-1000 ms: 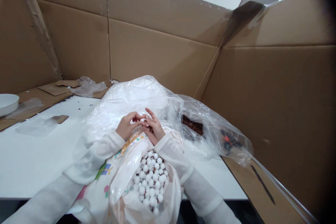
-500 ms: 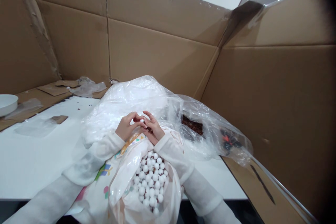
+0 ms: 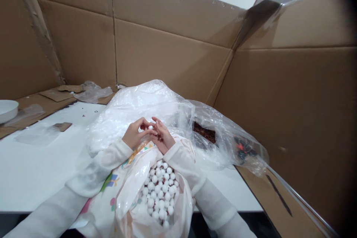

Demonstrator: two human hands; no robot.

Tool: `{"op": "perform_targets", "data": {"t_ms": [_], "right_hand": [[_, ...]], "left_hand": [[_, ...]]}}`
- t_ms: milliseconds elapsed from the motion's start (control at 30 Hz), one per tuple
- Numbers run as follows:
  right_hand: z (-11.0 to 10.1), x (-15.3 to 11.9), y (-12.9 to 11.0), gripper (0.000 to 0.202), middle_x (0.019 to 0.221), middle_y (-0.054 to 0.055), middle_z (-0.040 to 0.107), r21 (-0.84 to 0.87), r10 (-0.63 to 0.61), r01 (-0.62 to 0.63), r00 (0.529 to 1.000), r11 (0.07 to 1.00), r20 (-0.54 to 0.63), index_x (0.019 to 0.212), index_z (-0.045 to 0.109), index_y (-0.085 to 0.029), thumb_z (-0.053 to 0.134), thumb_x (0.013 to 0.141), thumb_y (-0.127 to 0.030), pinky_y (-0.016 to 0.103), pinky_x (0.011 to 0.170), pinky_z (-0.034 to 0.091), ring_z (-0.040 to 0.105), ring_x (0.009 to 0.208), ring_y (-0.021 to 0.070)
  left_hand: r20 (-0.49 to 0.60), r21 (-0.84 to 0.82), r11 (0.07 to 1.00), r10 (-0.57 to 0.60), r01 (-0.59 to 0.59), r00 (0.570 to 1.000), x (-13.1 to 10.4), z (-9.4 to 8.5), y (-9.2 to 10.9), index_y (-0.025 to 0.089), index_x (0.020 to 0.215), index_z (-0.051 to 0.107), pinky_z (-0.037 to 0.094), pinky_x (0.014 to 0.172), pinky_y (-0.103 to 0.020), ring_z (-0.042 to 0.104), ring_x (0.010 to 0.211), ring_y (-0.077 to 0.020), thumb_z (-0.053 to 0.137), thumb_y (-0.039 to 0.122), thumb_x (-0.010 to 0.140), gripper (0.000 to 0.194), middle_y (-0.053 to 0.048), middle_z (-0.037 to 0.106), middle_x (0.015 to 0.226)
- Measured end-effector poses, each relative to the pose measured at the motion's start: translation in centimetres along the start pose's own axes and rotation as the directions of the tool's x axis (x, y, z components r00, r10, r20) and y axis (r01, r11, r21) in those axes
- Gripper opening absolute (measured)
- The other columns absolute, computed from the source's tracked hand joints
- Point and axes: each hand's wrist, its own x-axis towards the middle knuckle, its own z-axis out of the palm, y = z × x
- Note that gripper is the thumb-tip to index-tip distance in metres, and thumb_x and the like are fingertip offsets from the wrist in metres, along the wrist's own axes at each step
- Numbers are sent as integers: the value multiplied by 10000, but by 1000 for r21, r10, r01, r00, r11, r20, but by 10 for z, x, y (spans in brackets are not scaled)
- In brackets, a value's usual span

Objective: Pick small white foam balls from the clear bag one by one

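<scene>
- Cardboard walls point(image 3: 173, 37), creased and tall, along the back and both sides.
- White table point(image 3: 36, 171) within, brown cardboard point(image 3: 275, 193) at the right edge.
- Large white plastic-wrapped heap point(image 3: 145, 98) on the table, just beyond both hands; contents too blurred to name.
- Clear plastic sheeting point(image 3: 228, 122) right of the heap, around a dark brown slab point(image 3: 205, 133) and a black-and-red bundle point(image 3: 244, 148).
- Pale plastic bag point(image 3: 181, 208) at the near edge, mouth wide, coloured prints to its left; many white balls point(image 3: 160, 191) inside, reddish brown showing between.
- Left hand point(image 3: 135, 134) beyond the bag's mouth: thumb and forefinger nearly together, pinched on a single ball point(image 3: 150, 127).
- Right hand point(image 3: 165, 137) close against the left: fingers loosely curled and parted, reddish-brown bits point(image 3: 158, 137) at the palm.
- White dish point(image 3: 7, 111) at far left, well apart from both hands.
- Single ball, smallest item, between left fingertips and near right fingers; contact with the latter unclear.
</scene>
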Motion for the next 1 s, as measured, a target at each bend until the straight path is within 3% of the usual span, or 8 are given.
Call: {"op": "perform_targets", "data": {"t_ms": [467, 1000], "right_hand": [[-1, -1, 0, 268, 720, -4, 569, 33, -9, 11, 999, 999, -51, 923, 566, -185, 600, 674, -95, 128, 376, 288, 362, 475, 41], [-3, 1, -1, 306, 606, -39, 466, 33, -12, 14, 998, 999, -64, 911, 553, -205, 592, 643, -63, 155, 385, 265, 352, 487, 65]], "left_hand": [[-26, -55, 998, -42, 41, 999, -1, 3, -1, 178, 740, 504, 390, 595, -240, 472, 611, -125, 622, 310, 701, 181, 29, 519, 648], [9, -66, 997, -26, 26, 1000, -2, 3, -9, 177, 777, 497, 412, 628, -247, 505, 650, -131, 578, 330, 746, 176, 19, 528, 693]]}}
